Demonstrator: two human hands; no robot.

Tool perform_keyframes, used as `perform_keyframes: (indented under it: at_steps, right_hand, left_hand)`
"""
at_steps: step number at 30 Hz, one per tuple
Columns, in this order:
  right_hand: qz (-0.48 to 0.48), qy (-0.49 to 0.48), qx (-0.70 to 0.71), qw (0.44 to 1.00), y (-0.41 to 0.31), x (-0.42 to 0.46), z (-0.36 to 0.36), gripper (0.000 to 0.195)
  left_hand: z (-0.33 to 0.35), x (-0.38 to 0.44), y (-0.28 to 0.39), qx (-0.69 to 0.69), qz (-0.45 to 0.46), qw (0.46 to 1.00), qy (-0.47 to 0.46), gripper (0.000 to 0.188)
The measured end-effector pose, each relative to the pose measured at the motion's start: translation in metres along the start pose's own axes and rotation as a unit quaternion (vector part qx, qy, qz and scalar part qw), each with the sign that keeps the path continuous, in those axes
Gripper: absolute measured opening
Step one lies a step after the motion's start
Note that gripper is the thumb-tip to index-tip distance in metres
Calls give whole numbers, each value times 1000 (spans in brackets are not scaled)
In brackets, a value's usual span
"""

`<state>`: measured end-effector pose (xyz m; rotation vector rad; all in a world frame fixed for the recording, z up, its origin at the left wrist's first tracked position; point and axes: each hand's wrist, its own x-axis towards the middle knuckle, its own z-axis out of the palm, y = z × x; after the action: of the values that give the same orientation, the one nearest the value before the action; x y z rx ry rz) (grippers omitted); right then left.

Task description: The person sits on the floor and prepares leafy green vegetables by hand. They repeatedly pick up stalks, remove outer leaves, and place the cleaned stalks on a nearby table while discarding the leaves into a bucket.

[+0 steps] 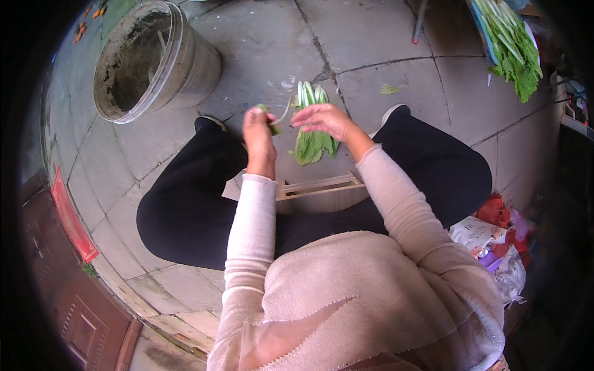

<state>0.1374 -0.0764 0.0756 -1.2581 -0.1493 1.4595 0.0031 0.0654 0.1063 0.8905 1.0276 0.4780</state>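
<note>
My left hand is closed around a small piece of leafy green, from which a thin pale stalk or strand curves up to the right. My right hand is just to the right, fingers spread and slightly blurred, over a small pile of leafy green vegetables. Their white stems point away from me and their leaves lie toward me on the paved floor. I cannot see anything in the right hand.
A dirty plastic bucket stands at the upper left. More leafy greens lie at the upper right. A wooden stool is beneath me. Plastic bags lie by my right knee. A torn leaf rests on the paving.
</note>
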Motion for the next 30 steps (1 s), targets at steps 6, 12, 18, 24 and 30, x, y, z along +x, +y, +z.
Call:
perform_keyframes:
  at_steps: [6, 12, 18, 24, 30]
  right_hand:
    - [19, 360, -333, 871, 65, 50, -86, 26]
    - [-46, 330, -469, 818, 73, 89, -38, 54]
    - [37, 375, -556, 741, 61, 110, -31, 53]
    - [40, 333, -429, 839, 58, 110, -53, 33]
    - [47, 205, 52, 976, 23, 34, -50, 41]
  left_hand:
    - [8, 2, 222, 64, 338, 939, 24, 29]
    - [-31, 19, 322, 73, 198, 969, 132, 41]
    - [3, 12, 272, 210, 259, 943, -8, 44]
    - [19, 1, 244, 197, 215, 944, -152, 33]
    - [32, -8, 193, 207, 85, 955, -193, 30]
